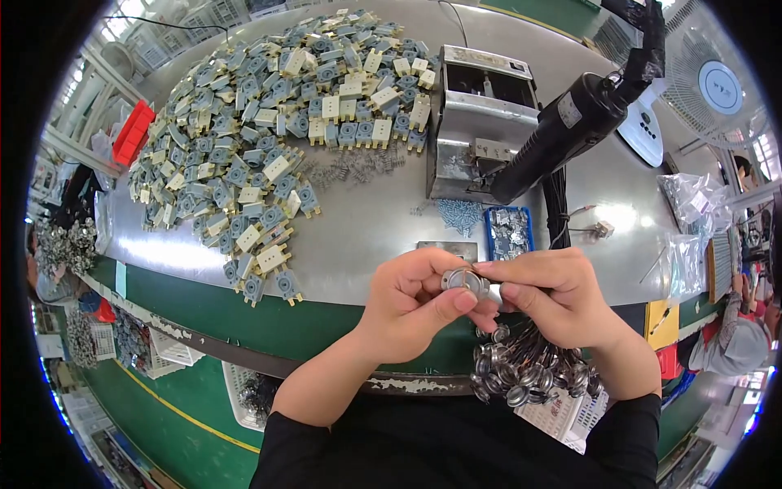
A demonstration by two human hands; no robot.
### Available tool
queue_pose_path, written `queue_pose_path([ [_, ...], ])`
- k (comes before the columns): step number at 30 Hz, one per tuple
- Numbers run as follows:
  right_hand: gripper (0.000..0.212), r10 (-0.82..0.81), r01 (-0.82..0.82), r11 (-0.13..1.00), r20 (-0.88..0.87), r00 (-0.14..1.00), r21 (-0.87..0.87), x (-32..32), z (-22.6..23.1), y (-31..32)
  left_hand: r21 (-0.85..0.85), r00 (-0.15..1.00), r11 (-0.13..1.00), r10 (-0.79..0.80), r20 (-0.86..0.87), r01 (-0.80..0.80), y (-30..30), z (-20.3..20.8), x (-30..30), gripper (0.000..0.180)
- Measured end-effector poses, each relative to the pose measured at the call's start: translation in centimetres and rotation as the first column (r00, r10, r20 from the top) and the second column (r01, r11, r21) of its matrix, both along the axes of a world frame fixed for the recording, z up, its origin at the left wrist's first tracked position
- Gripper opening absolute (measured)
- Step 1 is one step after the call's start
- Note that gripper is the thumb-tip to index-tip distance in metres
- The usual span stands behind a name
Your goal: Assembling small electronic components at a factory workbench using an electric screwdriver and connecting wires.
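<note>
Over the front of the metal workbench (366, 224), my left hand (411, 306), nearly closed, pinches with thumb and fingers; my right hand (562, 295), similarly narrowed, grips from the opposite side. Held between them is a round metal fitting (463, 279), probably light, stiff and slightly slippery, best taken by its rim.

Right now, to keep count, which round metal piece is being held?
The round metal piece between left hand and right hand; the other round pieces cluster below the right hand.

Wht fan (721, 87) R; red bin (133, 134) (prob.) L.
</note>
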State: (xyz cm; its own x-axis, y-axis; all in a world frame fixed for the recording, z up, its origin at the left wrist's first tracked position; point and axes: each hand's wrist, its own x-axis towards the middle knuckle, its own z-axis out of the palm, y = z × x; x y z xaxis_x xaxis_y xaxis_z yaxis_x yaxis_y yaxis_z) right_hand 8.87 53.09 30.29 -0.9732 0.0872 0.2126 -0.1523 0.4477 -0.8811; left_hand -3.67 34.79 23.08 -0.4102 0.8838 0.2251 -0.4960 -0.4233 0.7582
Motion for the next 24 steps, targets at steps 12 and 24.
queue_pose_path([
  [12, 0.04, 0.026, -0.027, 0.998, 0.016, 1.0, 0.058, -0.7, -0.2, 0.4, -0.093, 0.739, 0.951, 0.165, -0.654, -0.295, -0.4, 0.9, -1.5, 0.023],
  [24, 0.025, -0.208, 0.035, 0.731, 0.174, 0.963, 0.682, 1.3, -3.2, 3.4, 0.005, 0.031, 0.464, 0.07, -0.997, -0.886, -11.3, 0.5, -5.2, 0.046],
])
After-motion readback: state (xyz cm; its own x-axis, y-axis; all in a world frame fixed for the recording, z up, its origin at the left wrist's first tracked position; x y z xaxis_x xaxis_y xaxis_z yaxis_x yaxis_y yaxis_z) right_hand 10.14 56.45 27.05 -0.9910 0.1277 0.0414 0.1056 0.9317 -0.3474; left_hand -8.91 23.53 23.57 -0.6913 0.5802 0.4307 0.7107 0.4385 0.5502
